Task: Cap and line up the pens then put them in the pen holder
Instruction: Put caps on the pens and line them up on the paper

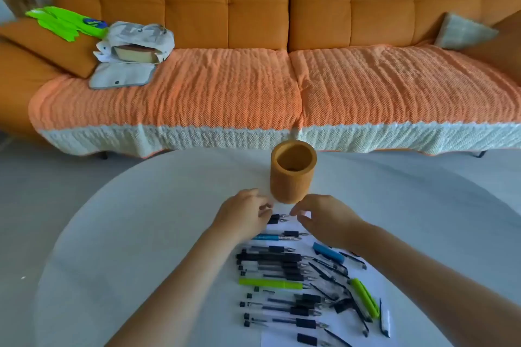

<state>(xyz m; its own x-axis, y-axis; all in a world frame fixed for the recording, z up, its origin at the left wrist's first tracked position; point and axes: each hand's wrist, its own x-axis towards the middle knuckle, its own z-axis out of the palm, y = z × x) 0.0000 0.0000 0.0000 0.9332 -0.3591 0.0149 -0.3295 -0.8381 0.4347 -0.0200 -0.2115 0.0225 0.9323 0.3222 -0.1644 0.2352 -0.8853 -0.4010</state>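
An orange cylindrical pen holder (293,175) stands upright on the round white table (158,234). Just in front of it, my left hand (242,214) grips a pen with a black grip section (277,218), tip pointing right. My right hand (324,217) pinches what looks like a small clear cap (306,215) close to that tip. Nearer to me, several uncapped pens lie roughly parallel on a white sheet (282,338), among them a blue pen (277,237) and a green pen (272,283).
Loose caps lie scattered right of the pen row: a blue cap (328,252), a green cap (365,301) and several clear ones. Behind the table stands an orange sofa (253,8) with a knitted throw and a grey bag (135,48).
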